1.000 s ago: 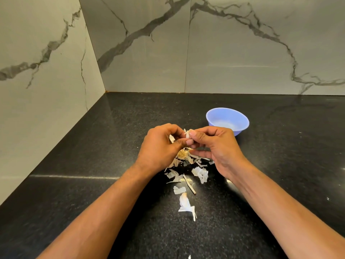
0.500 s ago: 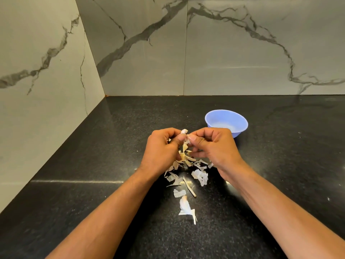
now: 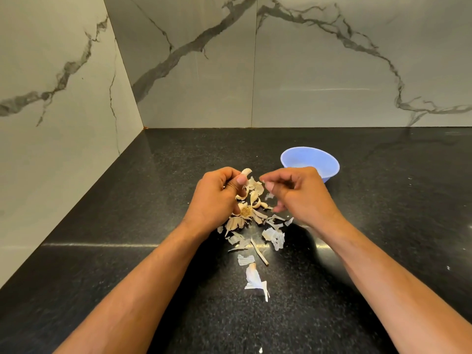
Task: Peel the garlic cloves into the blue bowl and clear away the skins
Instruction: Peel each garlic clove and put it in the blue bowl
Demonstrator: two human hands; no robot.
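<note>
grey-veined marble wall tiles [image 3: 63, 103] rise at the far left, meeting the speckled black stone surface [image 3: 127, 226] in a corner. the left hand [image 3: 217, 198] hovers just above the surface, fingers curled, pinching a pale curved garlic clove [image 3: 246, 171] between thumb and fingertips, the clove poking out at the top. under and between the hands lies a loose heap of papery white and tan garlic skins [image 3: 251, 215] with a dried root base among them, and more scraps trail toward the near edge. the right hand [image 3: 301, 195] is just beside the left but apart from it, fingers loosely curled and slightly blurred; whether it holds a scrap of skin i cannot tell. behind the right hand, touching the surface, sits the round blue plastic bowl [image 3: 329, 164], partly hidden by the knuckles.
</note>
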